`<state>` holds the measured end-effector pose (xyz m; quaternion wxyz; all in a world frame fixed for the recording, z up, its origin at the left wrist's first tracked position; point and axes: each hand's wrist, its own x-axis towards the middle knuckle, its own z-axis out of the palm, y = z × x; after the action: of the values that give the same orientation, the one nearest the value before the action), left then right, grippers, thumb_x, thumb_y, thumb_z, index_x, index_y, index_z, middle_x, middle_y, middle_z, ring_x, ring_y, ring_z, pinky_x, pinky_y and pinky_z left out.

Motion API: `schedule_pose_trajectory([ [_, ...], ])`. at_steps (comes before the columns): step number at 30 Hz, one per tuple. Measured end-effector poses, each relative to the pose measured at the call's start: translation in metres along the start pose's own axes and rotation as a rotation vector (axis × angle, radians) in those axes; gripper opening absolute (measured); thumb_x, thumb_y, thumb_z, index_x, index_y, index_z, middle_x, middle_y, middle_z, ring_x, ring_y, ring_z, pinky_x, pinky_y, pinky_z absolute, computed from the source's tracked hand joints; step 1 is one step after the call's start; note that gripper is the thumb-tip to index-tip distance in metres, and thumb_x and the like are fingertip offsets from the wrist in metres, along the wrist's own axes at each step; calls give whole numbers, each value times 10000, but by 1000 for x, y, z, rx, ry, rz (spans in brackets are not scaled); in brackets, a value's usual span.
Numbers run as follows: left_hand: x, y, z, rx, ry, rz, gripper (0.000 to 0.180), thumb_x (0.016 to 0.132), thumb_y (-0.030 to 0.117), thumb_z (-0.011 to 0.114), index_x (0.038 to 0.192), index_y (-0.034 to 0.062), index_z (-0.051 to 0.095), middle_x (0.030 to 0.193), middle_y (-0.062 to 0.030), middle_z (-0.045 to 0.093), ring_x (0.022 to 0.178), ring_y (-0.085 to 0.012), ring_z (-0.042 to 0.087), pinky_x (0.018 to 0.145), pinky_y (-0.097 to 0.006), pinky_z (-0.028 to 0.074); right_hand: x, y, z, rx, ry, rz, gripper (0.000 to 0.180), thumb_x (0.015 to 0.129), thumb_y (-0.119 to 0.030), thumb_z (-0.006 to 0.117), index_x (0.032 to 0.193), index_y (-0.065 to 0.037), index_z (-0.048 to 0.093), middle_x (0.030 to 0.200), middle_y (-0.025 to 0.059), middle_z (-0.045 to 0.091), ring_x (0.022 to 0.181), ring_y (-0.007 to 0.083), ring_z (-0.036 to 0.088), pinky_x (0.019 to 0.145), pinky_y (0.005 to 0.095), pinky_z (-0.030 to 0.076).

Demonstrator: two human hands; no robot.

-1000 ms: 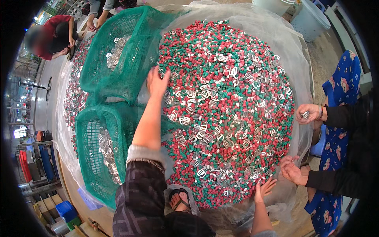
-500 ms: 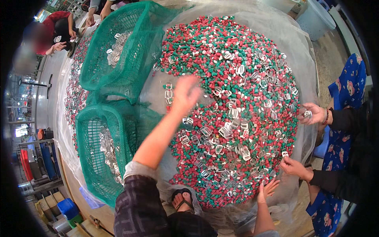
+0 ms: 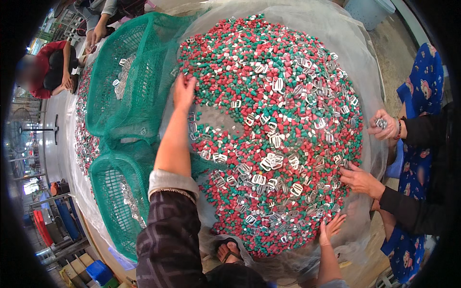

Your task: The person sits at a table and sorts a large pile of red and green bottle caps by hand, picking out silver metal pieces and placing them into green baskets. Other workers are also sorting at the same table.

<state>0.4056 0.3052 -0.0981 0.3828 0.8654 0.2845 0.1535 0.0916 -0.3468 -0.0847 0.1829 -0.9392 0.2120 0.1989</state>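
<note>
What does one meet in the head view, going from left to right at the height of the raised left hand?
Person in a red top → green mesh basket → left hand → heap of red and green pellets with metal buckles → co-worker's hand.

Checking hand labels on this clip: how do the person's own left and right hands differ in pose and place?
The left hand is stretched far out, at the pile's far-left edge beside the green net; the right hand lies close in, at the pile's near edge. The left forearm shows bare past a pushed-up sleeve; the right forearm shows only near the lower rim. Both lie on the red and green pieces, holding nothing visible.
</note>
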Motion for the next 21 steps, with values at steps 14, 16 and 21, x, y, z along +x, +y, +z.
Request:
schedule_pose_trajectory([
  [14, -182, 154, 18, -399, -569, 541, 368, 732, 163, 677, 1076, 71, 585, 1129, -113, 566, 1072, -241, 532, 942, -360, 388, 2, -5, -6, -8, -2, -4, 1000, 719, -716, 401, 1422, -116, 16, 1474, 127, -130, 1349, 323, -147, 1005, 609, -56],
  [16, -129, 111, 18, -248, -81, 393, 248, 731, 112, 652, 966, 41, 615, 1026, -112, 593, 976, -250, 555, 866, -367, 424, 0, -3, -8, -12, -1, 7, 996, 723, -709, 404, 1421, -111, 22, 1474, 130, -128, 1349, 326, -147, 1006, 608, -57],
  [21, -19, -3, -12, 223, 240, 29, 659, 741, 384, 645, 1245, 13, 441, 1276, -193, 447, 1194, -352, 398, 984, -407, 309, 3, 5, -3, 11, -45, -16, 982, 731, -667, 437, 1419, -101, 23, 1470, 146, -131, 1343, 338, -160, 1002, 611, -65],
])
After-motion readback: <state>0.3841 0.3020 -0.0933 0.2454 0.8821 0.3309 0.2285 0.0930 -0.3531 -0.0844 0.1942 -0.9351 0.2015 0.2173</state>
